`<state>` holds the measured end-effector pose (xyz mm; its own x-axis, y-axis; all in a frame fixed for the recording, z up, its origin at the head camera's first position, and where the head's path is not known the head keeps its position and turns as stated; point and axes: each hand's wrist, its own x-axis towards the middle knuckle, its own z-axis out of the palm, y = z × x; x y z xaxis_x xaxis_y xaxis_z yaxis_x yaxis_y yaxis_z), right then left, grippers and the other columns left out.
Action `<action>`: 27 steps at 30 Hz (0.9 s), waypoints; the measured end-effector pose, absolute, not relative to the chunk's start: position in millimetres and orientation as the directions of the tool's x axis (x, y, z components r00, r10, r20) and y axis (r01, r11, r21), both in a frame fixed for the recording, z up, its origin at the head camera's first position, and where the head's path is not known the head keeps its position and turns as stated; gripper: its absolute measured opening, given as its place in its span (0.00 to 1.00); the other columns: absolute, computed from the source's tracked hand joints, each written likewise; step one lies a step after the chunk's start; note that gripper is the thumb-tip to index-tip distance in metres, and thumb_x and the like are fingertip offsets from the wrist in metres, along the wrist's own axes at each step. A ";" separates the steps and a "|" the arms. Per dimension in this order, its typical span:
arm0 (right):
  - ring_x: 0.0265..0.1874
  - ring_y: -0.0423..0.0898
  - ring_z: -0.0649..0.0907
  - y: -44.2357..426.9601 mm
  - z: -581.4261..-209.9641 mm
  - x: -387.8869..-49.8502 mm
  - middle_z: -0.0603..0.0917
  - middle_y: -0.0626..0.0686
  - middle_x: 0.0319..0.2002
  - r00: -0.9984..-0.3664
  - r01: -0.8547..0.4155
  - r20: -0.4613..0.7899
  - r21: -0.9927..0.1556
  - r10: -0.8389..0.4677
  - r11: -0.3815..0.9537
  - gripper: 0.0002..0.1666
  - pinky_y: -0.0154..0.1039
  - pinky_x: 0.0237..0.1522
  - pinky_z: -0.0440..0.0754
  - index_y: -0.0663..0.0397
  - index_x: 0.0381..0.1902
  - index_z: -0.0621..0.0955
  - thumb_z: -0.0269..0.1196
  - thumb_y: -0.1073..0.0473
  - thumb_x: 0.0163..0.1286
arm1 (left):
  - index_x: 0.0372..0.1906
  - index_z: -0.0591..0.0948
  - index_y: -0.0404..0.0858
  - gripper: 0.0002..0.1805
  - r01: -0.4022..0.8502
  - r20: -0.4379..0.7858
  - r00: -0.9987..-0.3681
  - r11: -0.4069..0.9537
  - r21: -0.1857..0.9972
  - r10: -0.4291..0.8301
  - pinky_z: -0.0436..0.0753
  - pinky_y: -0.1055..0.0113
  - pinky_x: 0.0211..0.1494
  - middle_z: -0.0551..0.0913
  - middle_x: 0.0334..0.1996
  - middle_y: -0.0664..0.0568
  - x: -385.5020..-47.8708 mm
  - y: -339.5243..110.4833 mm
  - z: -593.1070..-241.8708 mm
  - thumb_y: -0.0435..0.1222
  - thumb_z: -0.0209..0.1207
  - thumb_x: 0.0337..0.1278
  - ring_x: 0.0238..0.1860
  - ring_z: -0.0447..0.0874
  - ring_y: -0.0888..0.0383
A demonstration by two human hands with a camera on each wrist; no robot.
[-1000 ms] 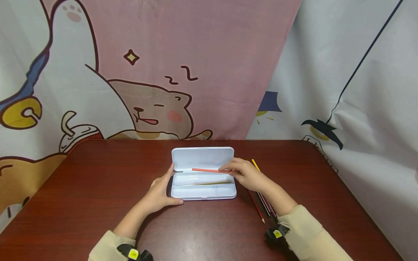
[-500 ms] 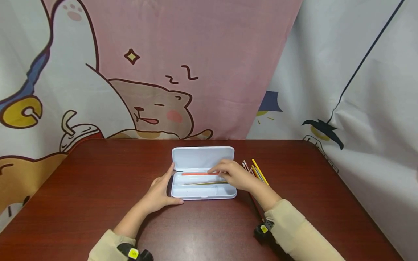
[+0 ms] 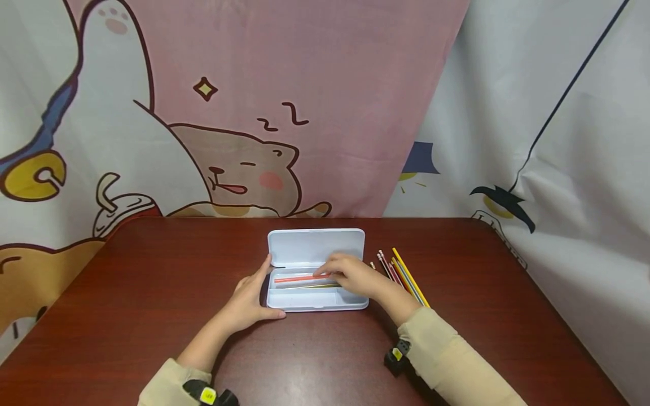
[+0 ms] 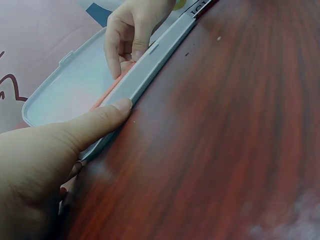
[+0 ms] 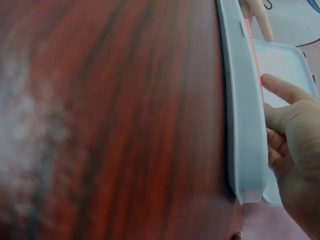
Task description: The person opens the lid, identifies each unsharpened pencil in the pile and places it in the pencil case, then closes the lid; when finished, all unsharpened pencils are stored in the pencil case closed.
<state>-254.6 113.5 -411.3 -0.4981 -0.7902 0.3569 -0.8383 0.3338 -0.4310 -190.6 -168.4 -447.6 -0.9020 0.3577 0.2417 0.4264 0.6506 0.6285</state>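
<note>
A pale blue-white pencil case (image 3: pixel 316 248) lies with its lid back on the table. My right hand (image 3: pixel 352 274) is over its right half, thumb and fingers pinching an orange-red pencil (image 3: pixel 294 278) that lies inside the tray, in its rear compartment. In front of that pencil is a thin gold-coloured pencil (image 3: pixel 322 286), partly covered by the hand. My left hand (image 3: pixel 246 299) spans the case's left end, thumb at the front edge and fingers at the back corner. In the left wrist view the left thumb (image 4: pixel 102 120) rests on the front wall.
Several coloured pencils, among them a yellow one (image 3: pixel 410 276), lie on the brown table (image 3: pixel 152 293) right of the case, partly under my right forearm. A printed curtain (image 3: pixel 345 113) hangs behind the table.
My right hand has moved left and slightly toward the front with the orange-red pencil, from above the case's hinge into the tray. My left hand has stayed in place.
</note>
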 end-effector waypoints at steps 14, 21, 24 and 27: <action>0.34 0.42 0.76 115.5 -410.9 -251.0 0.80 0.49 0.35 -0.559 -0.797 0.306 -0.456 -0.771 0.396 0.15 0.35 0.38 0.75 0.54 0.45 0.86 0.62 0.73 0.63 | 0.75 0.44 0.33 0.70 0.412 0.225 -0.908 0.652 0.637 0.354 0.54 0.42 0.64 0.71 0.64 0.42 -190.6 -168.7 -448.4 0.45 0.79 0.30 0.65 0.64 0.43; 0.36 0.42 0.78 128.6 -400.2 -236.0 0.82 0.52 0.38 -0.634 -0.737 0.322 -0.527 -0.703 0.424 0.15 0.38 0.37 0.77 0.57 0.47 0.85 0.64 0.70 0.62 | 0.75 0.44 0.32 0.70 0.420 0.236 -0.905 0.647 0.636 0.355 0.54 0.42 0.64 0.71 0.64 0.42 -189.7 -167.9 -448.1 0.44 0.79 0.30 0.66 0.64 0.43; 0.35 0.42 0.78 136.5 -395.6 -226.8 0.82 0.52 0.37 -0.656 -0.728 0.355 -0.532 -0.667 0.432 0.15 0.38 0.34 0.77 0.57 0.48 0.84 0.66 0.67 0.62 | 0.75 0.44 0.32 0.70 0.423 0.239 -0.903 0.647 0.635 0.356 0.55 0.42 0.64 0.71 0.64 0.43 -189.5 -168.0 -447.5 0.44 0.79 0.30 0.66 0.64 0.43; 0.33 0.40 0.78 146.7 -394.2 -218.4 0.82 0.52 0.37 -0.675 -0.717 0.385 -0.543 -0.629 0.437 0.15 0.38 0.32 0.77 0.58 0.48 0.84 0.67 0.65 0.62 | 0.75 0.44 0.32 0.70 0.423 0.241 -0.903 0.645 0.636 0.355 0.54 0.42 0.64 0.71 0.64 0.42 -189.3 -167.8 -447.2 0.44 0.79 0.30 0.66 0.64 0.43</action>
